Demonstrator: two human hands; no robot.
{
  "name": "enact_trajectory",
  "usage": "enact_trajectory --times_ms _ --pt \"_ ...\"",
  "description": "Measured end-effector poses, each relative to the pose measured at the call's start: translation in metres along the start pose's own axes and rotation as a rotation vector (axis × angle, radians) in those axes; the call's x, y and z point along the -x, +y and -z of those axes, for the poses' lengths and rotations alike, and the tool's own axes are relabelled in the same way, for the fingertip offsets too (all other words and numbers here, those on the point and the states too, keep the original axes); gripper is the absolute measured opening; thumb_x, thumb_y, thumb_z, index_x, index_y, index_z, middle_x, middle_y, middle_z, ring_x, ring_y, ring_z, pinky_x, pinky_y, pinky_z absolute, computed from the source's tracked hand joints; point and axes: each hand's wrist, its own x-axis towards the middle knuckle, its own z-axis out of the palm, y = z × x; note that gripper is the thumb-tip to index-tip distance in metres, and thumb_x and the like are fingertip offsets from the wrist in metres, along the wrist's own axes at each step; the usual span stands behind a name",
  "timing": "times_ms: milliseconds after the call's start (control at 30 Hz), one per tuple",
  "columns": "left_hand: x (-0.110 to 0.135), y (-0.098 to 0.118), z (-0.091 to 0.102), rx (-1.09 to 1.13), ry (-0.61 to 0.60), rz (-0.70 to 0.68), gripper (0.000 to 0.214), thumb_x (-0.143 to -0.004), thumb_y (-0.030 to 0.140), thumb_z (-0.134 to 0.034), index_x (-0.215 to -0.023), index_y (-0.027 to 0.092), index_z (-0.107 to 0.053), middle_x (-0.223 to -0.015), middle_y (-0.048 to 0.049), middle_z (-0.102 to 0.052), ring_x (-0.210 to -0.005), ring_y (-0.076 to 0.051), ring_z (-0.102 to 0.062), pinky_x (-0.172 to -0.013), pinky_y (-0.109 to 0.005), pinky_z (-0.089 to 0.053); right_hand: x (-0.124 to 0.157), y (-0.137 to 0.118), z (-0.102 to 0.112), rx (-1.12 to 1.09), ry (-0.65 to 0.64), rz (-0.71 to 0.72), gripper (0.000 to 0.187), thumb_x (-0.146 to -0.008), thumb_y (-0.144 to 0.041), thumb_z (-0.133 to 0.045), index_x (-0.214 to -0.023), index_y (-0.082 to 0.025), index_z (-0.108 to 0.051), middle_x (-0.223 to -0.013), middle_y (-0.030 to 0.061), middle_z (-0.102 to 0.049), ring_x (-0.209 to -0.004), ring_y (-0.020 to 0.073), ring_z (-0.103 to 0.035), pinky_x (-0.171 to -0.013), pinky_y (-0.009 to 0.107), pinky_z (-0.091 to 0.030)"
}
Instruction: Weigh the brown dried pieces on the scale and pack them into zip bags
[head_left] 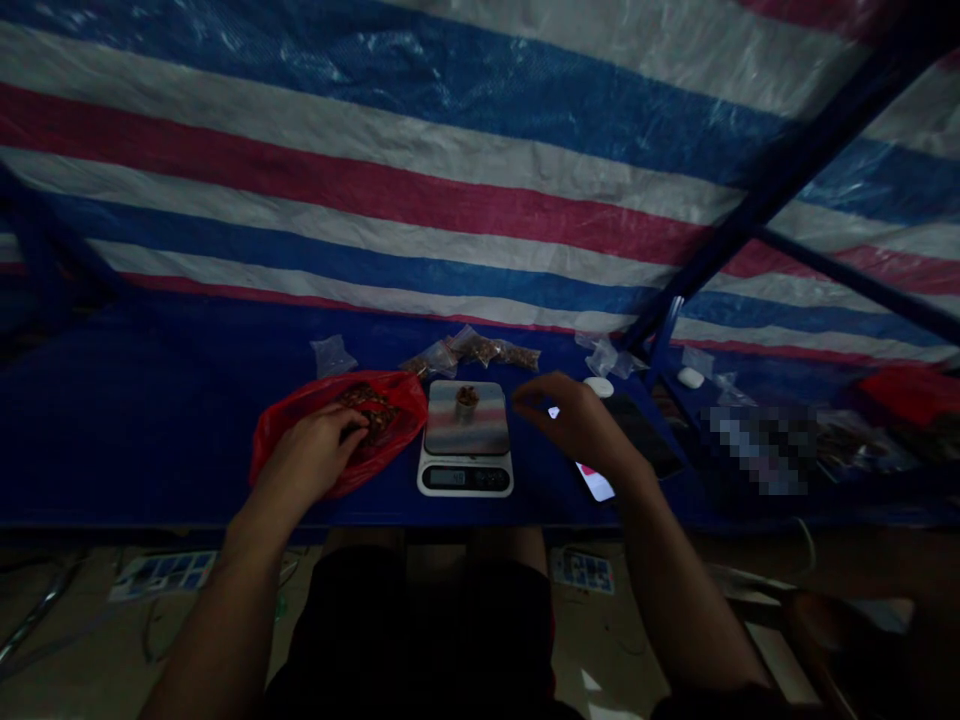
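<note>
A red plastic bag (pixel 264 432) lies spread open on the blue table, with small brown dried pieces (pixel 371 405) inside. My left hand (pixel 319 448) reaches into its mouth, fingers curled together at the pieces; what they pinch is hidden. To the right stands a white kitchen scale (pixel 428 480) with a lit display. On its shiny plate is a little cup (pixel 466 408) heaped with brown pieces. My right hand (pixel 566 412) hovers beside the scale, thumb and fingertips brought together; anything between them is too dark to make out.
Filled clear zip bags (pixel 480 349) lie behind the scale, and a clear bag (pixel 332 356) sits left of them. A phone (pixel 598 484) rests below my right hand. Blue frame bars (pixel 750 215) and a striped tarp (pixel 420 200) bound the table. Another red bag (pixel 911 395) is far right.
</note>
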Motion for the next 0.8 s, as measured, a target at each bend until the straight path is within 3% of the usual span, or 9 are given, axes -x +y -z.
enact_trajectory --times_ms 133,267,500,667,733,800 --pt "0.000 0.006 0.001 -0.004 -0.028 0.027 0.026 -0.097 0.035 -0.056 -0.095 0.025 -0.080 -0.104 -0.0106 -0.085 -0.093 -0.032 -0.079 -0.082 -0.040 -0.058 -0.016 -0.009 -0.035 -0.135 0.158 -0.027 0.010 -0.094 -0.026 -0.074 -0.100 -0.024 -0.082 -0.099 0.0069 -0.082 -0.092 0.0245 -0.073 -0.085 0.038 -0.056" --pt "0.000 0.009 0.003 0.027 -0.017 0.006 0.027 -0.098 0.035 -0.054 -0.092 0.026 -0.079 -0.105 -0.0090 -0.085 -0.094 -0.030 -0.080 -0.082 -0.038 -0.057 -0.024 -0.001 -0.058 -0.200 0.222 -0.119 0.013 -0.095 -0.031 -0.072 -0.101 -0.024 -0.082 -0.099 0.0074 -0.082 -0.092 0.0260 -0.073 -0.086 0.041 -0.056" --pt "0.000 0.018 0.008 0.178 0.010 0.011 0.028 -0.097 0.040 -0.056 -0.095 0.024 -0.079 -0.112 -0.0112 -0.084 -0.105 -0.033 -0.079 -0.094 -0.043 -0.058 -0.021 0.000 -0.061 -0.262 0.182 -0.160 0.018 -0.095 -0.035 -0.073 -0.106 -0.025 -0.083 -0.103 0.0081 -0.083 -0.093 0.0265 -0.075 -0.086 0.041 -0.057" --pt "0.000 0.018 0.014 0.287 0.011 0.014 0.024 -0.096 0.040 -0.062 -0.096 0.026 -0.081 -0.110 -0.0073 -0.085 -0.103 -0.029 -0.079 -0.096 -0.040 -0.058 -0.002 0.003 -0.059 -0.415 0.431 -0.248 0.024 -0.100 -0.041 -0.067 -0.112 -0.025 -0.080 -0.120 0.0105 -0.083 -0.109 0.0288 -0.076 -0.095 0.044 -0.059" --pt "0.001 0.017 0.015 0.323 0.010 0.008 0.024 -0.096 0.041 -0.063 -0.097 0.026 -0.081 -0.110 -0.0064 -0.085 -0.103 -0.028 -0.079 -0.099 -0.039 -0.058 0.008 0.008 -0.065 -0.430 0.448 -0.298 0.024 -0.100 -0.042 -0.067 -0.109 -0.024 -0.079 -0.114 0.0104 -0.083 -0.103 0.0287 -0.077 -0.092 0.044 -0.059" --pt "0.002 0.018 0.017 0.354 0.015 0.001 0.024 -0.097 0.042 -0.064 -0.098 0.025 -0.081 -0.110 -0.0063 -0.085 -0.103 -0.027 -0.079 -0.100 -0.039 -0.058 0.018 0.012 -0.075 -0.394 0.388 -0.331 0.023 -0.100 -0.042 -0.067 -0.107 -0.024 -0.079 -0.108 0.0100 -0.083 -0.097 0.0284 -0.076 -0.087 0.043 -0.059"
